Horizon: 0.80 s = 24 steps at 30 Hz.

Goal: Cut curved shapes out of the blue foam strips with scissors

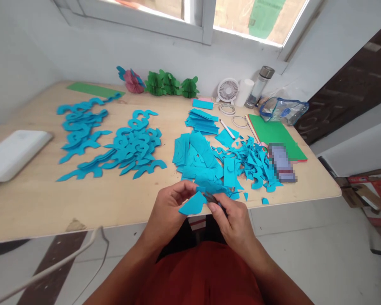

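Evidently, counter point(114, 207): pale and wood-toned, rounded at its near right corner, with a worn brownish patch on the front edge.
Wall point(171, 53): white, and above the counter we have a pale-framed window point(139, 23).
Floor point(292, 233): light tiles, with cardboard boxes point(370, 195) to our right.
Back of the counter: green paper ornaments point(169, 84), a white fan point(227, 90) and a bottle point(260, 87) stand near the wall.
Blue paper: wavy cut-outs point(133, 146) in two heaps on our left; flat pieces point(198, 159) in the middle, scraps point(250, 159) to their right.
Hands: our left hand point(171, 207) pinches a blue paper piece point(193, 204) at the counter's front edge; our right hand point(233, 214) is wrapped around a dark cutting tool point(211, 198), beside that piece.
Writing: the clear pouch point(300, 111) bears a blue label point(285, 112), too small for us to read.
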Tool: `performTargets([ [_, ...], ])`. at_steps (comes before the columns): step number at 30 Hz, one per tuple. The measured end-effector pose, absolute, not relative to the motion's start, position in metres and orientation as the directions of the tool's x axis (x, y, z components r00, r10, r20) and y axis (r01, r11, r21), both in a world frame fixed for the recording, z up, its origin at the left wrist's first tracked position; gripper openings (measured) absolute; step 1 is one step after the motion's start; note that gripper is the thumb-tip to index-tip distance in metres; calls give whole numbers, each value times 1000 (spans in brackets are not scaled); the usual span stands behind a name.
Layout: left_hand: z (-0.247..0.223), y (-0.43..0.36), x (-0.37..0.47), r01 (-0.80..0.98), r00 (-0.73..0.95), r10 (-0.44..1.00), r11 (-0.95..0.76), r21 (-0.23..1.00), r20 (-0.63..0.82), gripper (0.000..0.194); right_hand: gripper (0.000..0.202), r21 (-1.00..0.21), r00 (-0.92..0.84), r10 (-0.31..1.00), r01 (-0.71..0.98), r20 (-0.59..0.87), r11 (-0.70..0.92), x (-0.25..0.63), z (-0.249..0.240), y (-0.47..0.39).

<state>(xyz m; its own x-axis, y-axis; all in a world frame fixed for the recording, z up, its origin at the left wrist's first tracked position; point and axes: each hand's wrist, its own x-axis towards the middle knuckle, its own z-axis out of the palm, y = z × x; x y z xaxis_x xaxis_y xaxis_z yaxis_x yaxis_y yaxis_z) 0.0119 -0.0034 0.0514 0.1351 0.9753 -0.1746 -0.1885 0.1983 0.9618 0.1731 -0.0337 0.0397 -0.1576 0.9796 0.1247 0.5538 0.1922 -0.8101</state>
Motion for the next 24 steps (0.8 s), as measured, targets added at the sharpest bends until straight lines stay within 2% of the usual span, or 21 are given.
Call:
performTargets([
  [16, 52, -6, 17, -281, 86, 972, 233, 931, -217, 10, 27, -817, -181, 981, 553, 74, 164, 173, 46, -31],
  [24, 48, -6, 16, -343, 86, 971, 241, 908, -225, 12, 23, -882, -198, 980, 455, 34, 122, 175, 47, -30],
])
